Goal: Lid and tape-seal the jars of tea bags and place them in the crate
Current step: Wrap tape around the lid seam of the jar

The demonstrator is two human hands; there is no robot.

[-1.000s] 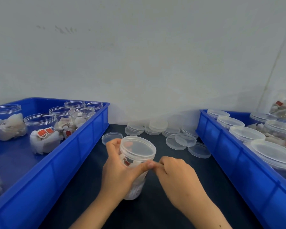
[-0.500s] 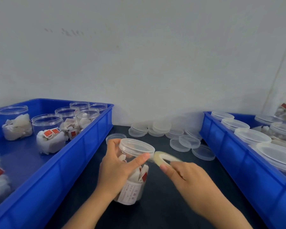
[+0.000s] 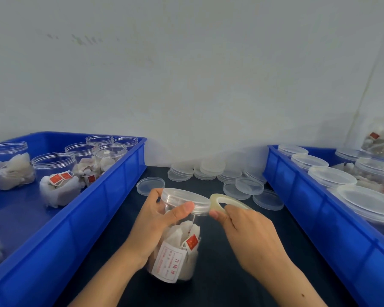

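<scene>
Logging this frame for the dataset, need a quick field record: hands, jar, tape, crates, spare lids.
left hand: grips the jar, thumb pressed on the lid's edge
right hand: holds the tape roll against the lid's rim
jar: lidded, tilted, tea bags and a white label inside
lid: clear, on the jar
tape roll: clear, at the lid's right edge
left crate: blue, open unlidded jars of tea bags
right crate: blue, lidded jars
spare lids: stacked and loose on the dark table by the wall
</scene>
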